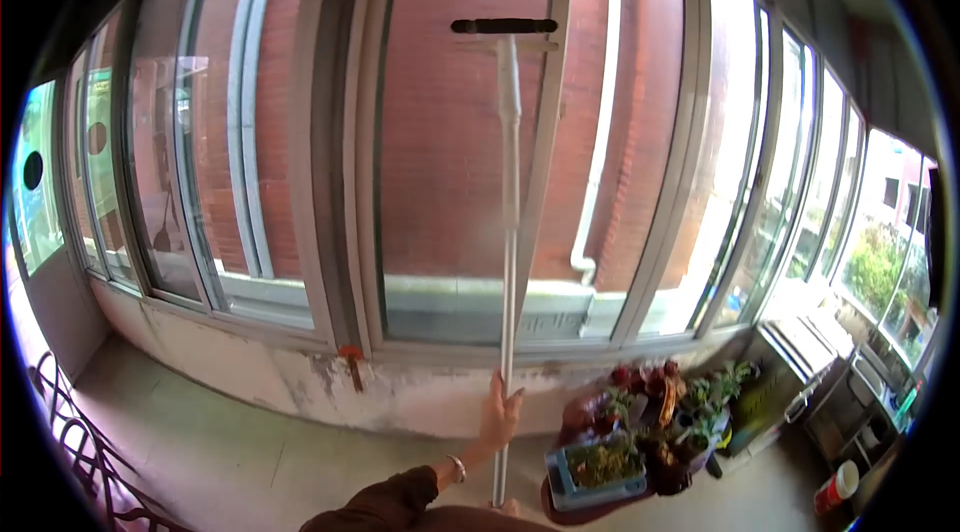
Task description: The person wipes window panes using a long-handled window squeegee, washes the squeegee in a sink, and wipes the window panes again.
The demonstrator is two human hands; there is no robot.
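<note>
A long-handled window squeegee (510, 182) stands nearly upright in front of me, its dark, wide head raised against the upper part of a window pane (460, 152). Around the pole's lower part, my left hand (497, 416) is closed, with a bracelet at the wrist and a dark sleeve behind it. Lower down, at the bottom edge of the view, my right hand (510, 508) shows only in part, at the pole's lower end. It appears closed on the pole, though most of its fingers are hidden.
Potted plants (690, 412) and a blue planter box (597, 475) stand on the floor to the right. Beyond them are a cabinet (770, 382) and a red-and-white bucket (836, 487). Dark metal scrollwork (85, 452) is at the lower left. A red valve handle (351, 354) sticks out below the window.
</note>
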